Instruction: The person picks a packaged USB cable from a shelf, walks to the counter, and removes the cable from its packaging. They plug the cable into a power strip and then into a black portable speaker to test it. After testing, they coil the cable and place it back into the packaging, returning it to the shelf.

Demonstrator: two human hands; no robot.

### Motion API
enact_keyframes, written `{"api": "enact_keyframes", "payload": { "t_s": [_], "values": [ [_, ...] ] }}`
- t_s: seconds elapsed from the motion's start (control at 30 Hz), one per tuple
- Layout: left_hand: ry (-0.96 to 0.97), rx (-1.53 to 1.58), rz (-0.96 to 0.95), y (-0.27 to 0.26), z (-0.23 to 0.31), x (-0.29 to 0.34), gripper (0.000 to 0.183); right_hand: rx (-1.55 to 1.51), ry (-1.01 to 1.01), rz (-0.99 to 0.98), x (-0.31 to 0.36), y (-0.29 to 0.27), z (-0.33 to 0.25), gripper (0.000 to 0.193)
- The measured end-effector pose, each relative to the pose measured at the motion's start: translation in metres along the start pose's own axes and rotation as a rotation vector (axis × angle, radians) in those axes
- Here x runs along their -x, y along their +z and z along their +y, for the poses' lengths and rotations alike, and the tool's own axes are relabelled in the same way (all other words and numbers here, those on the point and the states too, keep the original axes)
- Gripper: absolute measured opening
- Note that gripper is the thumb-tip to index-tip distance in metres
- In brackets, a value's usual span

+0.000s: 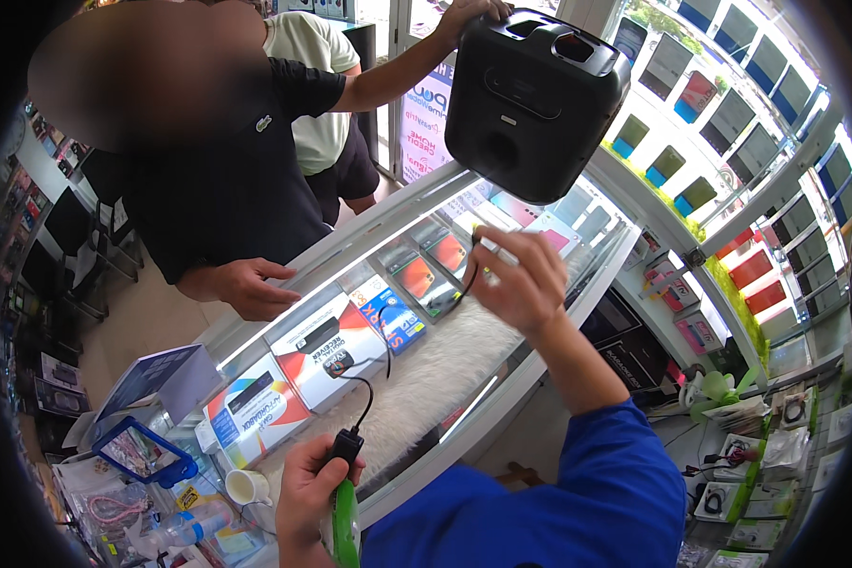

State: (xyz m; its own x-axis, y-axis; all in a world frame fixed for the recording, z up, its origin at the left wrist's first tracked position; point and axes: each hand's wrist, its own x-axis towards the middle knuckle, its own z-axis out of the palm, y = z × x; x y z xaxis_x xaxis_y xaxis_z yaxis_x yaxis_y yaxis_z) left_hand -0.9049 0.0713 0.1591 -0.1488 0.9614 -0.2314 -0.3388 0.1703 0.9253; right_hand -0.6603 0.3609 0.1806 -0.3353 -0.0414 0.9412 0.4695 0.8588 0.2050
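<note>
My left hand (301, 497) is wrapped round a black plug-like block (347, 444) on a bright green strap or cord (346, 525). A thin black cable (367, 402) runs up from this block over the glass counter. My right hand (523, 281) pinches a slim black cable end (470, 276) over the counter, below a large black portable speaker (530, 114). Another person's hand steadies the speaker by its top handle; their other hand (256, 289) rests at the counter's far edge. Whether both cable stretches are one piece is unclear.
Boxed electronics (317, 348) lie in the glass counter (540, 374), with a white furry mat (445, 369) on the near side. A white mug (248, 487) and a blue-framed stand (147, 452) are at lower left. Phone displays (729, 123) line the right.
</note>
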Motion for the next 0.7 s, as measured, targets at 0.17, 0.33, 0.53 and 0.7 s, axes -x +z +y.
{"api": "enact_keyframes", "payload": {
  "t_s": [0.17, 0.33, 0.53, 0.7],
  "values": [
    [-0.034, -0.078, -0.093, -0.017, 0.001, 0.028, 0.032, -0.223, 0.172, 0.043, 0.014, -0.007, -0.082, 0.033],
    [-0.037, -0.13, -0.146, -0.034, -0.013, 0.045, 0.029, -0.256, 0.199, 0.06, 0.015, 0.003, -0.1, 0.032],
    [-0.003, -0.083, -0.139, -0.044, -0.028, 0.056, 0.03, -0.275, 0.232, 0.114, 0.019, 0.016, -0.118, 0.031],
    [0.034, -0.144, -0.195, -0.054, -0.026, 0.056, 0.034, -0.319, 0.256, 0.087, 0.016, 0.02, -0.127, 0.027]
  ]
}}
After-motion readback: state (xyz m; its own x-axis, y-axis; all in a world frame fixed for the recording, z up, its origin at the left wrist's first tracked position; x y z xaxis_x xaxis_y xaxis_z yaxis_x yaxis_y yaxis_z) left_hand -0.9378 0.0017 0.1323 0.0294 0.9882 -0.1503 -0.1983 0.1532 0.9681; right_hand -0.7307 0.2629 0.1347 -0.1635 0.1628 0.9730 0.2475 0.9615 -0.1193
